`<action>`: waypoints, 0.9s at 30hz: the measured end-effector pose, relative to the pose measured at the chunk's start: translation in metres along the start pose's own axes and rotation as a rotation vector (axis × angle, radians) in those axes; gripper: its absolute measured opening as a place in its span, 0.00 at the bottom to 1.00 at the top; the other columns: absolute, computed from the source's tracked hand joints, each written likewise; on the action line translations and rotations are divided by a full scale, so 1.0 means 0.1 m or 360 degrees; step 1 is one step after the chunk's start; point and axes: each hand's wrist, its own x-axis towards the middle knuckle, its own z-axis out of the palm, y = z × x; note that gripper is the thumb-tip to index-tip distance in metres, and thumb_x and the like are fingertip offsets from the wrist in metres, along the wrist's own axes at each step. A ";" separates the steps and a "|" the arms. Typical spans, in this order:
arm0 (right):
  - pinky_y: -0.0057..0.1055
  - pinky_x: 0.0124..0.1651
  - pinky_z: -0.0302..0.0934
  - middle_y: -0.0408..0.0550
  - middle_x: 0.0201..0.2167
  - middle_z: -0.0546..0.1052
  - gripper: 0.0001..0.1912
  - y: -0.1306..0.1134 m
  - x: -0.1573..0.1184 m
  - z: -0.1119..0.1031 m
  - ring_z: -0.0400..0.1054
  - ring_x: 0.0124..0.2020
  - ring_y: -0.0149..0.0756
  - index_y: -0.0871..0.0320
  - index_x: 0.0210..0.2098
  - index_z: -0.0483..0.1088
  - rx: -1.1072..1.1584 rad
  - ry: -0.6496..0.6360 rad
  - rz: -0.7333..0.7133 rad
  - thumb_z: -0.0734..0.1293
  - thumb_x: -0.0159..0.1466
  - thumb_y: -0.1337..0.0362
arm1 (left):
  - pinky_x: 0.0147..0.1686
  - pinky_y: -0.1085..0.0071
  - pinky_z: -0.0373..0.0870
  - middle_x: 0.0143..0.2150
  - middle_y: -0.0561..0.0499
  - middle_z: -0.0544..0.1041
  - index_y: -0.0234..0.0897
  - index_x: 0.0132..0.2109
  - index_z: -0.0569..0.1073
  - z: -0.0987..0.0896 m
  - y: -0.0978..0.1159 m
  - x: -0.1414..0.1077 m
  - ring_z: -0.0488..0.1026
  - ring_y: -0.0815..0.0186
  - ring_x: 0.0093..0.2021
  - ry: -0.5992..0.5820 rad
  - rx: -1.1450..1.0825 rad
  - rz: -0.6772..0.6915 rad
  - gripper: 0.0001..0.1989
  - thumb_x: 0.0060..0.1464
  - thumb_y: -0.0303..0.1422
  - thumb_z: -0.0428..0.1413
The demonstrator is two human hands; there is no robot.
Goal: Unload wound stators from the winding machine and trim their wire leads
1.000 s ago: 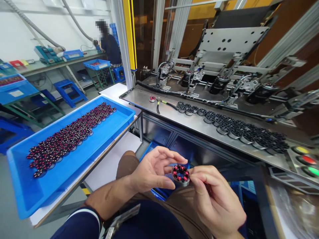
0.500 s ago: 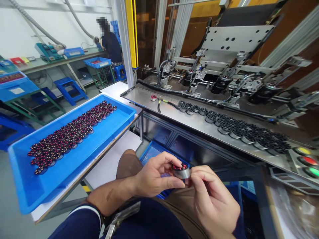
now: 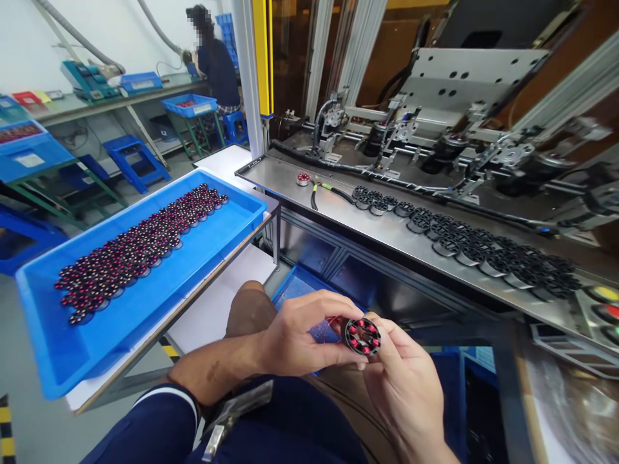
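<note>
A round motor stator (image 3: pixel 362 336) with red windings in a dark ring is held above my lap, its wound face turned up toward me. My left hand (image 3: pixel 309 332) grips it from the left, thumb below and fingers above. From the right, my right hand (image 3: pixel 409 380) pinches its edge, with some fingers hidden behind it. Thin red wire (image 3: pixel 333 320) shows by the left fingers. On the metal ledge (image 3: pixel 329 219) ahead lie another red-wound stator (image 3: pixel 303 180), pliers (image 3: pixel 329 188) and several rows of dark unwound stator cores (image 3: pixel 464 240).
At my left, a blue tray (image 3: pixel 203 258) holds many red-wound stators (image 3: pixel 140 248). A winding machine (image 3: pixel 435 135) stands behind the ledge, with coloured buttons (image 3: pixel 610 314) at its right end. Below is a blue bin (image 3: pixel 294 287). A person (image 3: pixel 216 64) works at a far bench.
Between my hands the stator has turned from edge-on to face-up. My right hand has shifted left and closer around it. The view has tilted slightly.
</note>
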 end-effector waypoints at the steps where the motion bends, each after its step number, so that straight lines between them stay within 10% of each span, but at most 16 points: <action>1: 0.26 0.24 0.63 0.43 0.21 0.69 0.15 0.00 0.00 0.00 0.63 0.22 0.30 0.58 0.27 0.74 -0.0044 -0.0008 -0.0036 0.70 0.68 0.57 | 0.49 0.64 0.77 0.44 0.42 0.83 0.36 0.46 0.78 0.00 0.00 -0.01 0.80 0.60 0.45 0.0005 -0.0046 0.0000 0.17 0.49 0.34 0.69; 10: 0.27 0.28 0.67 0.43 0.26 0.75 0.08 -0.27 0.06 -0.10 0.71 0.27 0.32 0.56 0.35 0.71 -0.1278 -0.0089 -0.1163 0.65 0.67 0.74 | 0.52 0.63 0.76 0.52 0.43 0.77 0.38 0.46 0.75 -0.02 -0.02 -0.04 0.76 0.58 0.55 -0.0137 -0.1161 -0.0434 0.23 0.43 0.29 0.72; 14: 0.28 0.29 0.71 0.48 0.31 0.79 0.06 -0.35 0.05 -0.19 0.75 0.28 0.34 0.57 0.39 0.72 -0.1689 -0.0269 -0.1481 0.66 0.68 0.73 | 0.42 0.67 0.78 0.42 0.44 0.81 0.34 0.47 0.74 -0.01 -0.07 -0.01 0.81 0.62 0.42 -0.0315 -0.1477 -0.0964 0.26 0.45 0.43 0.72; 17: 0.29 0.29 0.72 0.47 0.30 0.78 0.06 -0.36 0.04 -0.28 0.76 0.29 0.36 0.56 0.40 0.73 -0.1715 -0.0293 -0.1507 0.66 0.68 0.72 | 0.32 0.67 0.78 0.33 0.45 0.81 0.31 0.45 0.74 0.03 -0.08 0.00 0.81 0.61 0.31 -0.0573 -0.1554 -0.1194 0.27 0.49 0.49 0.68; 23: 0.42 0.41 0.77 0.55 0.50 0.74 0.30 -0.35 0.08 -0.43 0.75 0.47 0.47 0.49 0.59 0.69 -0.1048 -0.0123 -0.1108 0.78 0.60 0.64 | 0.32 0.71 0.78 0.34 0.46 0.82 0.32 0.45 0.75 0.05 0.01 0.00 0.82 0.62 0.33 -0.0299 -0.1410 -0.1215 0.26 0.43 0.41 0.73; 27: 0.37 0.34 0.74 0.52 0.39 0.76 0.17 -0.39 0.08 -0.38 0.74 0.38 0.42 0.52 0.50 0.76 -0.1022 -0.0314 -0.0999 0.75 0.63 0.68 | 0.31 0.72 0.78 0.34 0.48 0.82 0.32 0.44 0.76 0.06 0.04 0.01 0.81 0.64 0.32 -0.0294 -0.1421 -0.1203 0.25 0.42 0.40 0.73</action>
